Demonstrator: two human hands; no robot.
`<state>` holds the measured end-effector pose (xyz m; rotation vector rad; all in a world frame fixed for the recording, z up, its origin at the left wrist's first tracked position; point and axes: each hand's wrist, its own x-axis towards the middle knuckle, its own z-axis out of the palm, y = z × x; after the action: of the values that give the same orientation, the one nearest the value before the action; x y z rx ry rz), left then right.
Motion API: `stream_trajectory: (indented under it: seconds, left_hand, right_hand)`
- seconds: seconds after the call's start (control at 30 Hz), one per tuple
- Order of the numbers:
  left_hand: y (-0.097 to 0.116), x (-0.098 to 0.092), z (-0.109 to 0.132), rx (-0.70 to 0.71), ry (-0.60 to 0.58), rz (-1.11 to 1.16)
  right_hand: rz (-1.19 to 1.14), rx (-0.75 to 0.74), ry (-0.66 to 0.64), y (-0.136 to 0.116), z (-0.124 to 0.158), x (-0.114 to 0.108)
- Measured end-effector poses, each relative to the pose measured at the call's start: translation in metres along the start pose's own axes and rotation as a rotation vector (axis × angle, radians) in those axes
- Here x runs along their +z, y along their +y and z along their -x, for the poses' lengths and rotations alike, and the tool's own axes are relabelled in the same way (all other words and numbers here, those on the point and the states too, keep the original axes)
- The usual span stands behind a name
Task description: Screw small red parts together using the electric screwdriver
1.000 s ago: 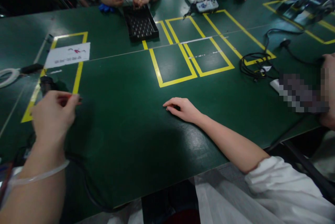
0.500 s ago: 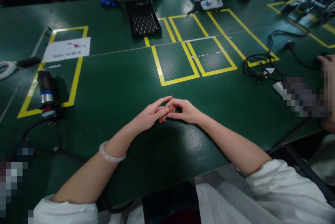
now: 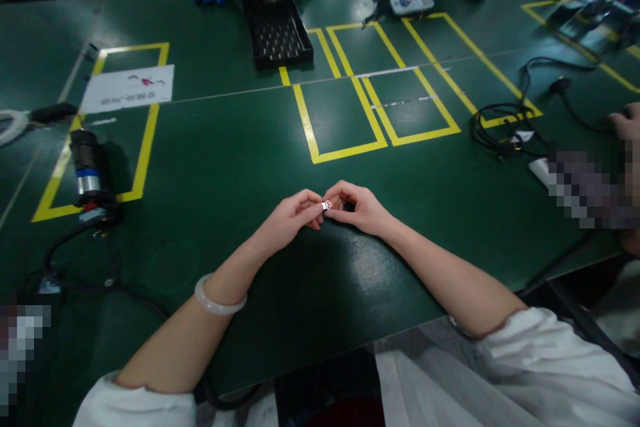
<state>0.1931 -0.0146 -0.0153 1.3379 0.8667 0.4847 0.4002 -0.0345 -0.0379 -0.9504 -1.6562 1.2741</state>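
Small silver-and-orange piece (image 3: 327, 205) was pinched between thumb and fingers of both the left hand (image 3: 294, 219) and the right hand (image 3: 364, 210), over the green table (image 3: 240, 154). Yellow tape outlines (image 3: 305, 124) lay beyond; farther off, a black tray (image 3: 285, 60).

Left fingers (image 3: 307, 216) and right fingers (image 3: 342, 216) hold a shiny piece (image 3: 327, 205) above the table (image 3: 225, 147).

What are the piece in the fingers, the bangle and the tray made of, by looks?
Piece: silvery glint and orange, perhaps metal with plastic; too small to be sure. Bangle: pale, glossy, perhaps stone or resin. Tray: evenly black walls, dull sheen, likely plastic.
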Motion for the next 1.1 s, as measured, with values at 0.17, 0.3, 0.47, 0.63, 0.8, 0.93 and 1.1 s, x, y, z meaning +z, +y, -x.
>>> stream_trajectory:
  seconds: [0.17, 0.3, 0.47, 0.63, 0.8, 0.93, 1.1]
  left_hand:
    - [0.0, 0.0012, -0.0002, 0.012, 0.021, 0.016]
    - [0.0009, 0.0034, 0.0007, 0.031, 0.036, 0.024]
    - [0.0003, 0.0033, 0.0006, 0.011, 0.058, 0.042]
    - [-0.0018, 0.0022, 0.0001, -0.001, 0.07, 0.06]
    - [-0.002, 0.003, 0.0, 0.041, 0.105, 0.065]
    - [-0.0017, 0.0036, -0.0006, 0.059, 0.12, 0.071]
    - [-0.0036, 0.0025, -0.0008, 0.066, 0.116, 0.057]
  right_hand:
    - [-0.06, 0.058, 0.007, -0.0033, -0.0003, 0.0007]
    - [-0.087, 0.102, 0.029, -0.0053, -0.0008, 0.0008]
    - [-0.039, 0.051, 0.025, -0.0054, -0.0003, 0.0004]
    - [0.017, -0.027, 0.012, -0.0053, -0.0001, -0.0006]
    - [0.177, -0.06, 0.052, -0.0055, -0.0009, -0.0019]
    - [0.257, -0.081, 0.054, -0.0063, -0.0009, -0.0027]
    - [0.281, -0.105, 0.034, -0.0081, -0.0003, -0.0033]
